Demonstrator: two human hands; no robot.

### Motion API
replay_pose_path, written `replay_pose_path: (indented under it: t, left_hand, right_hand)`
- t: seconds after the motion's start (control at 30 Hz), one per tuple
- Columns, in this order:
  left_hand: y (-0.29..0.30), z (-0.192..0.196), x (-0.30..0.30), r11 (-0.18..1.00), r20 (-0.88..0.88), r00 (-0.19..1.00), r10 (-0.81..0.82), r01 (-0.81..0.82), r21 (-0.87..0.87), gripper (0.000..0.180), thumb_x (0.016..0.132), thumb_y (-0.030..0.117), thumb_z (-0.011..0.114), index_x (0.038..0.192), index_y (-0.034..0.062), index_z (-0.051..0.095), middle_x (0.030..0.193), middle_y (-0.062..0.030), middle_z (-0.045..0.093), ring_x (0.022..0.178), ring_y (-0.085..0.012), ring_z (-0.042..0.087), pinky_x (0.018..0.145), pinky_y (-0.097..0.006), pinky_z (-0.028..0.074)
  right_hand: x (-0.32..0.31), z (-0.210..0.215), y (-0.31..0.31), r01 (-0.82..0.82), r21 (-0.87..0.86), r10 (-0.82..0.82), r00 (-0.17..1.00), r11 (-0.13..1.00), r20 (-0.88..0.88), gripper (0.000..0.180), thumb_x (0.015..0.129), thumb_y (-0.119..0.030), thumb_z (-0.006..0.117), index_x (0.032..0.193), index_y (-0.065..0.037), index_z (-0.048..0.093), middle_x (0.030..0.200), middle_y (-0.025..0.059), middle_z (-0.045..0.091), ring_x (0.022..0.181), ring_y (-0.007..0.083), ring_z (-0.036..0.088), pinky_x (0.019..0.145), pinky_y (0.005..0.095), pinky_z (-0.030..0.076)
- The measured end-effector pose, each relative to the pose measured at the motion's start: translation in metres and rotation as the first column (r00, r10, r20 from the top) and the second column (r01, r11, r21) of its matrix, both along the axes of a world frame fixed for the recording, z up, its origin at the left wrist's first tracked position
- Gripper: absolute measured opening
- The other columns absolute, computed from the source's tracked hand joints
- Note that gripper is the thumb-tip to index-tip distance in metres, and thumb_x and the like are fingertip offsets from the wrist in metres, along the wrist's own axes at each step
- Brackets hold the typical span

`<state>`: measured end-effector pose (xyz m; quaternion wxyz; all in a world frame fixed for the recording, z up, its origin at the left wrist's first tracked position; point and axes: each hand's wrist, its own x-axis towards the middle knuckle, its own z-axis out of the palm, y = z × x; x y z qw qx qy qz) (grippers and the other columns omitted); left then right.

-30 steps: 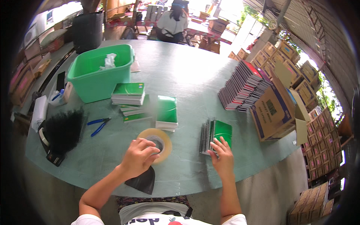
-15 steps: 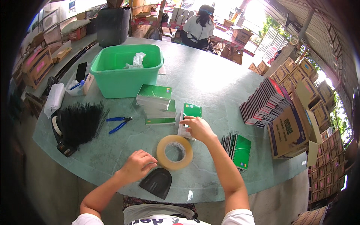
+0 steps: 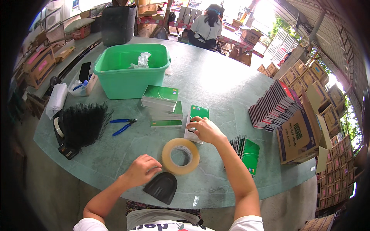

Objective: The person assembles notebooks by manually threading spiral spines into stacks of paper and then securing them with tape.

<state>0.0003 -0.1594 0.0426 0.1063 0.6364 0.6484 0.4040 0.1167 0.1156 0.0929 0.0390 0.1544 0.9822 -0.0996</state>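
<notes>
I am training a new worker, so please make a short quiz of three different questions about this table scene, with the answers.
1. True or false: the right hand rests on the small stack of green notebooks in front of the person.
2. Which thing lies between the two hands? A) the blue pliers B) the roll of clear tape C) the green tub
3. Fill in: the left hand lies next to a black ______ plastic piece at the table edge.

Key
1. True.
2. B. The blue pliers lie farther left, and the green tub stands at the back.
3. Curved; the hand is beside it, and I cannot tell if they touch.
</notes>
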Motion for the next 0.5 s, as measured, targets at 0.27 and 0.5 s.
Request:
replay_pose_path:
  t: [0.27, 0.5]
  left_hand:
    - [0.008, 0.008, 0.007, 0.999, 0.067, 0.997, -0.03, 0.032, -0.026, 0.012, 0.076, 0.011, 0.07, 0.086, 0.0057, 0.066, 0.085, -0.0094, 0.065, 0.081, -0.0269, 0.06, 0.073, -0.035, 0.048]
    - [0.062, 0.028, 0.047, 0.99, 0.673, 0.733, 0.094, -0.139, 0.013, 0.028, 0.082, 0.013, 0.067, 0.106, -0.0006, 0.059, 0.096, -0.0098, 0.063, 0.092, -0.0172, 0.061, 0.081, -0.031, 0.049]
  right_hand:
    - [0.007, -0.003, 0.0, 0.056, -0.114, -0.082, 0.967, 0.992, -0.242, 0.035, 0.076, 0.006, 0.053, 0.107, -0.01, 0.062, 0.106, 0.0148, 0.061, 0.083, 0.0309, 0.062, 0.076, 0.0387, 0.051]
    - [0.027, -0.009, -0.026, 0.147, -0.411, -0.436, 0.346, 0.9, -0.831, 0.036, 0.084, 0.002, 0.054, 0.12, -0.005, 0.054, 0.099, 0.0128, 0.065, 0.08, 0.0205, 0.065, 0.066, 0.0307, 0.051]
